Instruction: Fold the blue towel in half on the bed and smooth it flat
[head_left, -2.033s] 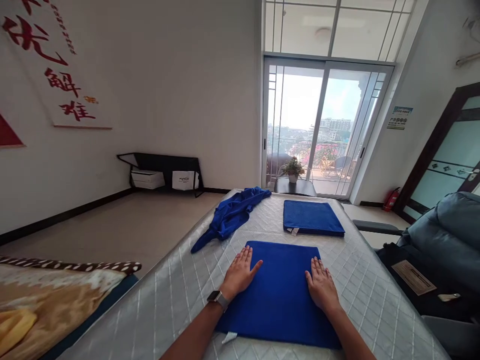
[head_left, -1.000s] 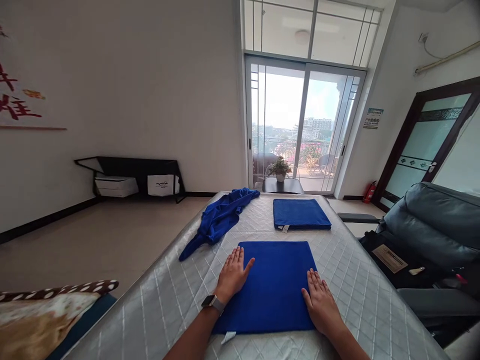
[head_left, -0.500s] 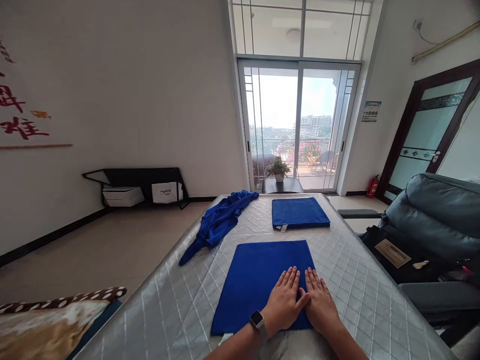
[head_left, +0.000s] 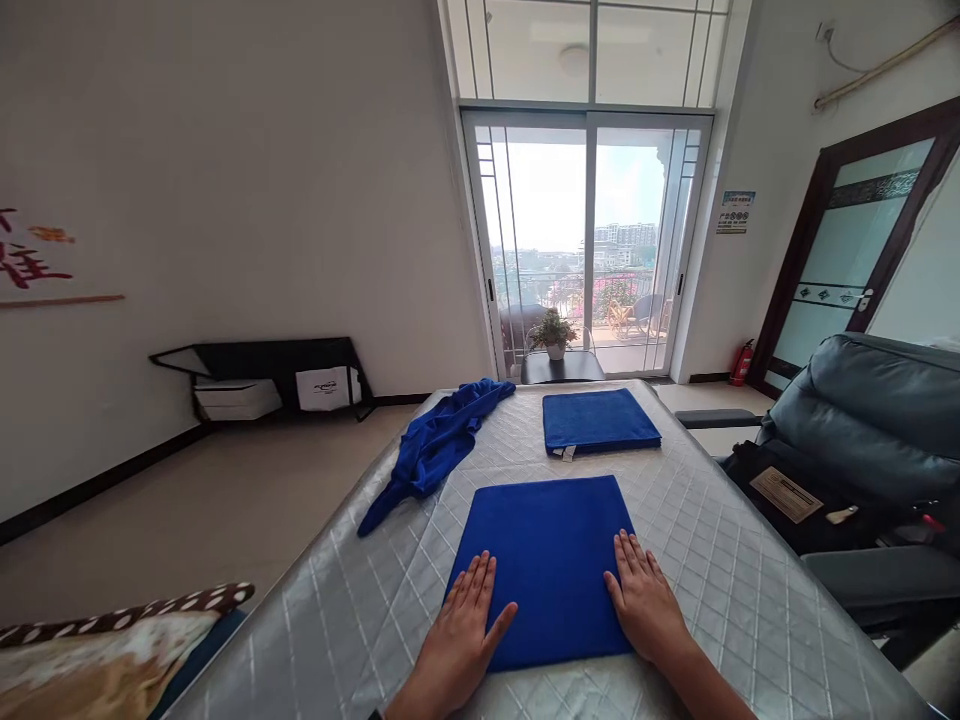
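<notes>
A folded blue cloth [head_left: 551, 560] lies flat and nearly square in front of me. My left hand [head_left: 463, 630] rests flat on its left edge, thumb spread toward the middle. On the right edge lies my right hand [head_left: 645, 597], also flat with the fingers stretched out. Neither hand grasps anything. Beyond this cloth sits a folded blue stack [head_left: 600, 420] with a white tag at its near corner. To the far left, a crumpled blue cloth [head_left: 439, 440] is spread lengthwise.
Everything blue lies on a silver quilted surface [head_left: 720, 560]. A dark armchair [head_left: 885, 430] with a black bag [head_left: 787, 505] stands to the right. A patterned blanket [head_left: 105, 650] is at the lower left. A potted plant [head_left: 555, 335] stands beyond the far edge.
My left hand has moved from beside the right hand across to the cloth's left edge. My right hand stays at the right edge. The view has shifted slightly.
</notes>
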